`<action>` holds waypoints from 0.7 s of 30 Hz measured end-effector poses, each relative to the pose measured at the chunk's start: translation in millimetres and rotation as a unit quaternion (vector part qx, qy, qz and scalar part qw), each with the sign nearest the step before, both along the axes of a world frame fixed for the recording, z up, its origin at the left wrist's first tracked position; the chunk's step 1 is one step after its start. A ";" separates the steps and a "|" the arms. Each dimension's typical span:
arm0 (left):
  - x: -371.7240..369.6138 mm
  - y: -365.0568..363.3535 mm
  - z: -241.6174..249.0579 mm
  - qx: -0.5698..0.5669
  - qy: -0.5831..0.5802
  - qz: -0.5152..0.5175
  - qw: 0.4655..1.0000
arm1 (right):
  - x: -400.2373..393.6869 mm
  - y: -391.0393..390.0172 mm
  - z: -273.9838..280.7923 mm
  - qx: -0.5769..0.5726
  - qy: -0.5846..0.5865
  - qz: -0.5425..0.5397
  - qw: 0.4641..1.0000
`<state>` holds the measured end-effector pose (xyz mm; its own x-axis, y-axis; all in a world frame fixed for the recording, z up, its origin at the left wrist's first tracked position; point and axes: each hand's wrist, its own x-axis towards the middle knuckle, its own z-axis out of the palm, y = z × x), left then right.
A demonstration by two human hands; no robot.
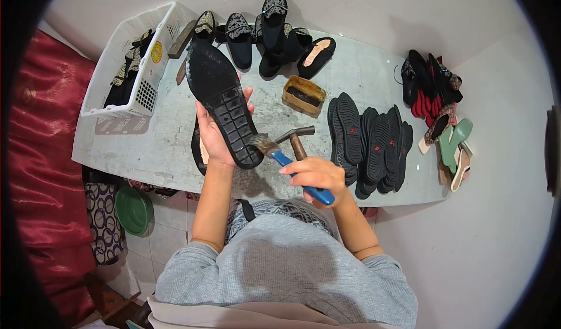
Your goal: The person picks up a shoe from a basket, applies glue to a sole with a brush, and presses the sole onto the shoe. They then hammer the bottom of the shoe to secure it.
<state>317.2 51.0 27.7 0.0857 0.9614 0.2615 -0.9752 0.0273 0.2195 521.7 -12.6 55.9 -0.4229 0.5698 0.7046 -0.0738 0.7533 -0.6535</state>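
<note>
While the left hand (pixel 215 142) grips a black sole (pixel 228 104), the right hand (pixel 321 174) clasps a blue-handled brush (pixel 281 158). Bristles (pixel 261 143) sit by the heel (pixel 246 158)

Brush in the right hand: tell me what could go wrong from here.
The brush sits at the edge of the sole, so it might slip off the side.
The left hand has fingertips showing past that edge; a longer stroke could catch them.
The hammer lies just beyond the right hand, which might knock it.
</note>
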 end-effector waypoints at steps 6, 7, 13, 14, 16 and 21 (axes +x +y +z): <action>0.7 3.7 -5.0 -0.019 -0.027 0.005 0.999 | 0.4 0.6 -4.7 -0.039 -0.003 0.075 0.996; -1.0 3.8 -6.0 -0.019 -0.028 0.007 0.999 | 6.6 3.5 -7.2 -0.043 -0.024 0.031 0.998; -7.1 5.6 -12.5 -0.029 -0.033 0.011 0.999 | 17.6 15.9 -6.7 -0.102 0.072 -0.125 0.984; -6.0 4.7 -12.4 -0.037 -0.027 0.018 0.999 | 20.7 18.3 -12.3 -0.108 0.099 -0.133 0.980; -3.2 2.7 -11.6 -0.045 -0.020 0.023 0.999 | 22.0 24.4 -11.8 -0.108 0.097 -0.163 0.976; 5.5 -6.4 -6.1 -0.095 0.026 0.040 0.994 | 31.1 67.1 -43.8 -0.168 -0.011 -0.281 0.945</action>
<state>322.8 44.6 21.6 0.0159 0.9974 0.0710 -0.9636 -0.0037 0.2674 552.9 54.4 12.1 0.0013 0.8984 0.4393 0.2930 0.4196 -0.8591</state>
